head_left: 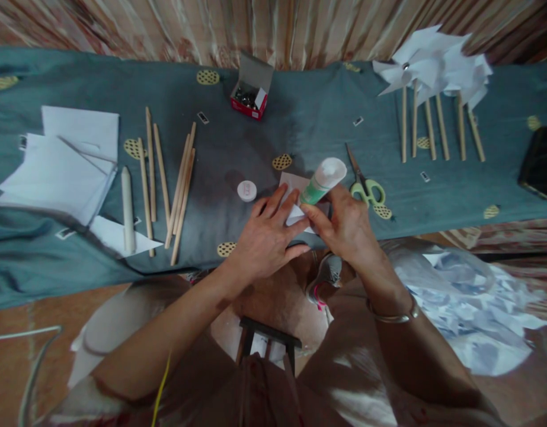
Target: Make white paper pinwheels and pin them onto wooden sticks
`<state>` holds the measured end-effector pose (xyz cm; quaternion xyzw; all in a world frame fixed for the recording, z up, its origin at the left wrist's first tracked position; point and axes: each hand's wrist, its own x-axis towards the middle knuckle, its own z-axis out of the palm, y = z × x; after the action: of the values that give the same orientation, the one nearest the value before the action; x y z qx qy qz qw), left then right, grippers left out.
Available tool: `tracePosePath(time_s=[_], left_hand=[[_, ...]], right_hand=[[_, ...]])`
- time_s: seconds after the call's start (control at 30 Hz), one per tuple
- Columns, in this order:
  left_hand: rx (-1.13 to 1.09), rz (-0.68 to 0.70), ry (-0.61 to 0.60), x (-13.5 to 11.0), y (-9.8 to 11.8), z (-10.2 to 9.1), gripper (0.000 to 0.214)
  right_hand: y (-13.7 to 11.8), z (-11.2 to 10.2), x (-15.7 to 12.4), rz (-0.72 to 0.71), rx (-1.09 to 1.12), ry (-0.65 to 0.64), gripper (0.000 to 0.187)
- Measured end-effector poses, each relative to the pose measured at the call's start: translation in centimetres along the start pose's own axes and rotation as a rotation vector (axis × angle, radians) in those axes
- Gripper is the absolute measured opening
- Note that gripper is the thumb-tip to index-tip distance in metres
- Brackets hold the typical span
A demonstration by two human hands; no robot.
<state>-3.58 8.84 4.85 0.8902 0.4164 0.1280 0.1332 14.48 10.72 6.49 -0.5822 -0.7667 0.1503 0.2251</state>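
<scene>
My right hand [346, 228] is closed round a white and green glue bottle [324, 179], tilted with its broad end up and its lower end down at a piece of white paper [293, 182]. Whether the tip touches the paper is hidden by my fingers. My left hand [273, 237] lies on the paper with fingers spread, pressing it to the table. A round white cap [247, 191] rests just left of the paper. Green-handled scissors [366, 188] lie to the right of the bottle.
Left are wooden sticks [179, 196], a white marker-like stick [128, 210] and stacked white paper [64, 172]. Behind stands an open red box [250, 98] of small shiny pieces. Paper pinwheels [433, 65] lie back right, a black phone-like object [540, 163] at far right.
</scene>
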Motion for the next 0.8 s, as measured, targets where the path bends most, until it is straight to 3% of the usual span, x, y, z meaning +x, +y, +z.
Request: tracePosePath(time_s=[0.8], left_hand=[[0.009,0.023,0.01,0.1,-0.1,0.2,0.044]], right_hand=[[0.3,0.2,-1.2,-0.093,0.003,0.027,0.034]])
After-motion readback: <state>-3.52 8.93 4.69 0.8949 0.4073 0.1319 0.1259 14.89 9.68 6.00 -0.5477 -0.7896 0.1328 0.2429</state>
